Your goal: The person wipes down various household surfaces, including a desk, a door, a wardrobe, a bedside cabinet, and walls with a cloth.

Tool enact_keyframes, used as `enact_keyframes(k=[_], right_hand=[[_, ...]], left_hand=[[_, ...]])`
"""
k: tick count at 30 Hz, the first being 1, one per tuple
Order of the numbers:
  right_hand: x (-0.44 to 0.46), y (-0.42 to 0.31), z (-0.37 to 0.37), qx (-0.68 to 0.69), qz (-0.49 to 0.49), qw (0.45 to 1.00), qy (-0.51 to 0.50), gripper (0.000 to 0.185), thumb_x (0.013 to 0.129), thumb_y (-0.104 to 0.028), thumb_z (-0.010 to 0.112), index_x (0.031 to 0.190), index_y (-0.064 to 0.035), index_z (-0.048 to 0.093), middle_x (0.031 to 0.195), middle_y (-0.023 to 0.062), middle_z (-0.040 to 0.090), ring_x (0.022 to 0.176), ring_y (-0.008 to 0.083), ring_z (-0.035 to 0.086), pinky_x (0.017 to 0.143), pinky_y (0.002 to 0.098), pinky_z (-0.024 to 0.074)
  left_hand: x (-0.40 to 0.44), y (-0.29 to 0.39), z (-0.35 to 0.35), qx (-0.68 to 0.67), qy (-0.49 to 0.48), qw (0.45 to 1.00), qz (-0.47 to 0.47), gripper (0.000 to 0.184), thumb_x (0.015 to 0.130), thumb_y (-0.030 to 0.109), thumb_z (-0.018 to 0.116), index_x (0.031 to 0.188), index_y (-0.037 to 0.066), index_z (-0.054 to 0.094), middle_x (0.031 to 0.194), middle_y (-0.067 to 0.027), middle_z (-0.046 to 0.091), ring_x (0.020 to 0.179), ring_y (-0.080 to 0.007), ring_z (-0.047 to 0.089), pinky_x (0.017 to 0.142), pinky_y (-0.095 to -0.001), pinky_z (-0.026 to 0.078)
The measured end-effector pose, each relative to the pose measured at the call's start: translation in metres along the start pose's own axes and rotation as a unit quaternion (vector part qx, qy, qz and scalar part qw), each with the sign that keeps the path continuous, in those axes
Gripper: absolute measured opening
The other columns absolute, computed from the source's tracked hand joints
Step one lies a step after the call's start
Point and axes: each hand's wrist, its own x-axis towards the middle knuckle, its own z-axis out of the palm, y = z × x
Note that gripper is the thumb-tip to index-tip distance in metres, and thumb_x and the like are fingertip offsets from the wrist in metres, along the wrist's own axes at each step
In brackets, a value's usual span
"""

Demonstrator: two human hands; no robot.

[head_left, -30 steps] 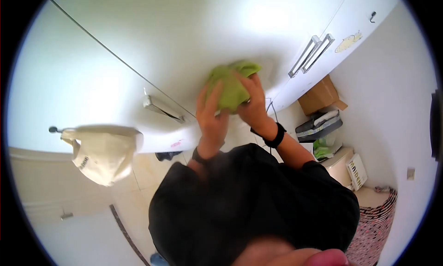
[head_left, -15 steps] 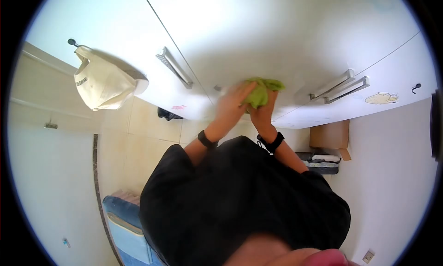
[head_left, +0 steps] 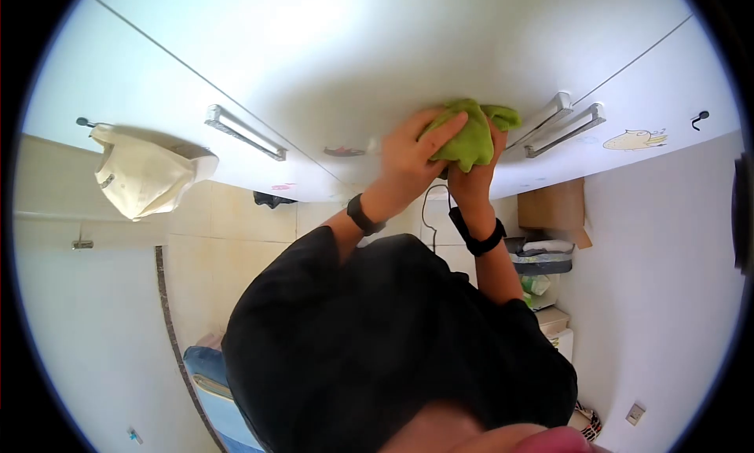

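Note:
A bunched green cloth [head_left: 465,141] is held in front of the white cabinet doors [head_left: 330,76], close to the middle seam. My left hand [head_left: 408,156] grips it from the left, with the thumb laid across its front. Coming up from below, my right hand [head_left: 473,184] holds the cloth's right side; most of its fingers are hidden behind the fabric. A corner of cloth sticks out to the right, near a metal door handle [head_left: 542,123]. Whether the cloth touches the door is not plain.
A cream cap [head_left: 145,174] hangs from a hook on the left. Another handle [head_left: 247,132] is on the left door. Below right are a cardboard box [head_left: 550,205] and stacked items [head_left: 542,256]. A blue padded seat [head_left: 208,366] stands lower left on the tiled floor.
Both hands and the green cloth have moved right and slightly up, closer to the right-hand handles. The view has shifted, with the cap and left handle now farther left.

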Motion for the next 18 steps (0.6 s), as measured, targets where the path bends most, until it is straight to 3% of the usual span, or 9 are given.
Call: enact_keyframes(k=[1,4,5,8,11,14,17,18], right_hand=[[-0.01,0.014,0.0,-0.023,-0.003,1.0,-0.002,0.067,0.078,0.001,0.072,0.136,-0.0052,0.041,0.131,0.0148,0.036,0.125,0.032,0.041,0.105,0.0411,0.0368],[-0.031,0.031,0.006,-0.07,0.015,0.997,-0.021,0.07,0.077,0.0,0.072,0.138,-0.0045,0.038,0.131,0.0155,0.035,0.124,0.0317,0.041,0.105,0.041,0.037],[-0.036,0.033,0.013,-0.025,0.066,0.997,-0.02,0.059,0.078,-0.002,0.071,0.131,-0.001,0.045,0.131,0.0163,0.035,0.122,0.032,0.043,0.104,0.0403,0.0381],[-0.05,0.034,0.03,-0.001,0.095,0.995,-0.041,0.054,0.08,0.001,0.064,0.131,-0.0024,0.048,0.132,0.0175,0.039,0.126,0.0376,0.033,0.107,0.0472,0.029],[-0.051,0.027,0.047,-0.012,0.118,0.987,-0.113,0.049,0.078,0.001,0.065,0.126,-0.0027,0.054,0.127,0.0178,0.043,0.122,0.0371,0.037,0.105,0.0447,0.0322],[-0.047,0.0,0.067,0.066,0.15,0.98,-0.111,0.043,0.076,-0.001,0.067,0.118,-0.0019,0.06,0.121,0.019,0.05,0.116,0.0371,0.043,0.101,0.041,0.0368],[-0.046,-0.009,0.083,-0.003,0.159,0.975,-0.157,0.047,0.075,-0.006,0.067,0.121,-0.0038,0.061,0.121,0.0252,0.055,0.105,0.0392,0.056,0.091,0.0427,0.0466],[-0.049,-0.01,0.086,-0.015,0.171,0.972,-0.158,0.046,0.076,-0.006,0.067,0.122,-0.0041,0.061,0.122,0.0252,0.055,0.106,0.0399,0.056,0.091,0.0434,0.047]], left_hand=[[-0.006,-0.004,0.006,-0.002,-0.011,1.0,-0.006,0.064,0.063,0.003,0.078,0.124,0.017,0.063,0.111,-0.0116,0.064,0.092,-0.0313,0.065,0.073,-0.0367,0.055],[-0.028,-0.015,0.012,0.014,-0.046,0.998,-0.035,0.063,0.064,0.002,0.077,0.124,0.018,0.063,0.111,-0.0099,0.064,0.091,-0.03,0.065,0.073,-0.0365,0.055],[-0.035,-0.019,0.009,0.024,-0.061,0.997,-0.045,0.063,0.064,0.002,0.077,0.124,0.017,0.063,0.111,-0.0092,0.064,0.091,-0.0294,0.065,0.073,-0.0363,0.055],[-0.047,-0.029,-0.009,0.021,-0.1,0.99,-0.095,0.06,0.065,0.0,0.075,0.122,0.016,0.064,0.112,-0.0077,0.065,0.091,-0.0286,0.066,0.073,-0.0356,0.055],[-0.05,-0.029,-0.028,0.029,-0.092,0.987,-0.13,0.055,0.066,-0.002,0.073,0.119,0.012,0.065,0.112,-0.0071,0.065,0.092,-0.0288,0.066,0.075,-0.0349,0.055],[-0.054,-0.032,-0.052,0.065,-0.079,0.985,-0.139,0.054,0.065,-0.005,0.071,0.117,0.01,0.065,0.112,-0.0088,0.065,0.095,-0.0309,0.065,0.077,-0.0351,0.055],[-0.061,-0.039,-0.071,0.055,-0.05,0.988,-0.132,0.061,0.062,-0.013,0.071,0.12,0.005,0.063,0.108,-0.0148,0.064,0.095,-0.0312,0.064,0.079,-0.034,0.054],[-0.061,-0.04,-0.074,0.058,-0.053,0.988,-0.136,0.061,0.063,-0.013,0.071,0.12,0.005,0.063,0.108,-0.015,0.064,0.095,-0.0311,0.064,0.08,-0.0342,0.054]])
